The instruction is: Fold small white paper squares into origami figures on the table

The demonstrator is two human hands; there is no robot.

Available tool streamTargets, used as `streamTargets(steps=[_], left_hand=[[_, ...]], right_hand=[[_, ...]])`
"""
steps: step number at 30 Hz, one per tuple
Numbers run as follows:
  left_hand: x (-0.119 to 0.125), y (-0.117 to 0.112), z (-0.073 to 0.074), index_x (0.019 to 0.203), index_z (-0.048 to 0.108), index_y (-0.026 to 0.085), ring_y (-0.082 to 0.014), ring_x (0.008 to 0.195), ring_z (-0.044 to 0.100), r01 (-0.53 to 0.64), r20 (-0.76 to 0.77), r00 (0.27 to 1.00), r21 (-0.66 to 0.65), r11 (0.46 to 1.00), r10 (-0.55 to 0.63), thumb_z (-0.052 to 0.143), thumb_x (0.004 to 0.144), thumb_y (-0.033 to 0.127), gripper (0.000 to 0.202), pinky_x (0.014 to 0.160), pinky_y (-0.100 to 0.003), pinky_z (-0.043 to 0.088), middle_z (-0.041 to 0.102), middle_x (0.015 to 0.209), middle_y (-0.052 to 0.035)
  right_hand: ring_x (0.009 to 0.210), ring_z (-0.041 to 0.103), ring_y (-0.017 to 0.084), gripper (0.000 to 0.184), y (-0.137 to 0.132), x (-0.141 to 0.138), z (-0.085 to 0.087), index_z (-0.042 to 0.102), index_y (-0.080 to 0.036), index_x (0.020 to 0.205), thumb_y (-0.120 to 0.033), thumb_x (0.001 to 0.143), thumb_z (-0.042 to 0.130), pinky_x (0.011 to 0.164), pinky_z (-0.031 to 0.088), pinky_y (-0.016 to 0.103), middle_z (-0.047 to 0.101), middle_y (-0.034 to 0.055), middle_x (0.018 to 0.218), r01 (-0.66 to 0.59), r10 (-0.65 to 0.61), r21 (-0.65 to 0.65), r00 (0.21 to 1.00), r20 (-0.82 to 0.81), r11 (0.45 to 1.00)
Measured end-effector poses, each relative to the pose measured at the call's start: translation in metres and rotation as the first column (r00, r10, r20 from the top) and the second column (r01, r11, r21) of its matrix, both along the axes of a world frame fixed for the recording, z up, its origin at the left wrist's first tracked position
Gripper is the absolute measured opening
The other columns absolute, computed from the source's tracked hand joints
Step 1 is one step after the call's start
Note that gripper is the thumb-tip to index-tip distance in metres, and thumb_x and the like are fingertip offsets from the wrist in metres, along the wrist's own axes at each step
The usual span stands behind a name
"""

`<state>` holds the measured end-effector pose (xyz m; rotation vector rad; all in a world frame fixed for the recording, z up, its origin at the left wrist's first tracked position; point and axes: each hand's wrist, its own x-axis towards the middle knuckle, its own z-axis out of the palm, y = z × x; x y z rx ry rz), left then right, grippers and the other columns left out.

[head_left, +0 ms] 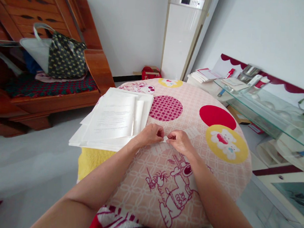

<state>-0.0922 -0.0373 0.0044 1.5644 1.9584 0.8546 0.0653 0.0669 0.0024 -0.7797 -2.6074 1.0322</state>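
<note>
Over the middle of the round table, my left hand (152,133) and my right hand (179,140) face each other with a small gap between the fingertips. Both are closed in a pinch on a small piece of white paper (165,139), mostly covered by the fingers. A stack of white paper sheets (115,116) lies to the left of my left hand, the top sheet printed with text. Among the sheets is a narrow folded or rolled white strip (138,117). The patterned tablecloth (136,176) with cartoon figures lies under my wrists.
A wooden bench (92,67) at the left bears a dark patterned bag (67,56). On the right, a glass shelf (280,115) and a white cabinet hold papers (203,75), cups and other items. A tall white air conditioner (180,39) stands behind the table.
</note>
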Motion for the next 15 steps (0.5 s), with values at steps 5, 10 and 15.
streamTargets(steps=[5,10,15], left_hand=[[-0.004,-0.001,0.004,0.075,0.067,0.013,-0.0100,0.058,0.056,0.017,0.323,0.946,-0.022,1.000,-0.009,0.066,0.066,0.012,0.009,0.056,-0.021,0.041,0.065,0.063,0.0013],[-0.006,-0.003,0.009,0.089,0.071,0.012,-0.0085,0.057,0.055,0.102,0.604,0.796,-0.071,0.992,-0.038,0.072,0.072,0.026,0.021,0.056,-0.020,0.045,0.064,0.066,0.0011],[0.000,-0.004,0.011,0.062,0.062,0.013,-0.0064,0.050,0.049,0.113,0.605,0.794,-0.050,0.992,-0.060,0.076,0.075,0.041,0.034,0.049,-0.018,0.039,0.055,0.054,0.0027]], right_hand=[[0.057,0.055,0.013,0.007,0.004,0.004,0.001,0.066,-0.017,0.065,-0.017,0.067,0.073,0.056,0.039,0.025,0.064,-0.0004,0.062,0.060,-0.083,-0.236,0.992,-0.090,0.970],[0.044,0.049,0.009,0.017,0.002,0.011,0.011,0.065,-0.017,0.067,-0.032,0.066,0.074,0.043,0.036,0.021,0.061,-0.0021,0.054,-0.010,-0.131,-0.637,0.976,-0.174,0.771],[0.045,0.054,0.009,0.020,-0.002,0.011,0.015,0.065,-0.017,0.065,-0.032,0.065,0.077,0.041,0.039,0.020,0.065,-0.0001,0.056,-0.045,-0.153,-0.686,0.962,-0.225,0.727]])
